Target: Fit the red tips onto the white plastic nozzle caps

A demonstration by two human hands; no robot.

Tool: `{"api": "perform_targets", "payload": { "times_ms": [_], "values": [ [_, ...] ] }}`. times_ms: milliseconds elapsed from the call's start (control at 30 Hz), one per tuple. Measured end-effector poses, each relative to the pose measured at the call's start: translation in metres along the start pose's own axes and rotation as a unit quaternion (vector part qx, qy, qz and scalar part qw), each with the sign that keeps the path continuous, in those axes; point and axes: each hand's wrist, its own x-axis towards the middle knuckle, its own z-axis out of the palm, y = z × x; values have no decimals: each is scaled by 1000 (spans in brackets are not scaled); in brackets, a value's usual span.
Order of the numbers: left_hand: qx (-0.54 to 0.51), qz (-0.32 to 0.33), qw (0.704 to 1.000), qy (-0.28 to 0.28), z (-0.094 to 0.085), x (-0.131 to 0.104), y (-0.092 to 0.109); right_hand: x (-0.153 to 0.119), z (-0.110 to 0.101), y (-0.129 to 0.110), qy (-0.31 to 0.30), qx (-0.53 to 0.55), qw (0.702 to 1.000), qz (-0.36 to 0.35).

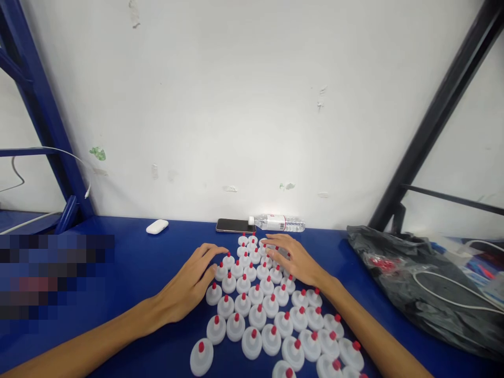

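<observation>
Several white, translucent round caps with red tips (258, 316) stand upright in loose rows on the blue table, from its front edge almost to the phone. My left hand (196, 281) is at the left side of the group, its fingers apart and its fingertips at the caps near the back left. Over the back right of the group lies my right hand (293, 260), palm down with fingers spread, partly hiding several caps beneath it. Neither hand is closed round a cap.
A black phone (235, 226) and a clear water bottle (277, 222) lie by the wall. A white case (157, 227) is at the back left of the blue table (126, 262). Dark plastic bags (417, 294) with a white cable fill the right side. Metal frames rise at both sides.
</observation>
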Motion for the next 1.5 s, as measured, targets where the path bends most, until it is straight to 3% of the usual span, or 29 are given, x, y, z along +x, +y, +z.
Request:
{"api": "perform_targets", "payload": {
  "times_ms": [133,300,433,1033,1500],
  "values": [
    [-14,27,999,-14,-3,-6,9,0,0,3,-9,-12,1000,9],
    [-8,76,994,-77,-2,-13,16,0,3,8,-14,-17,999,29],
    [3,74,993,-95,0,-14,16,1,6,12,-2,-18,999,33],
    [-9,23,998,-54,-5,3,15,5,0,7,34,-18,999,-17],
    [0,45,998,-33,1,-8,15,1,0,4,6,-21,999,-25]
  ]
}}
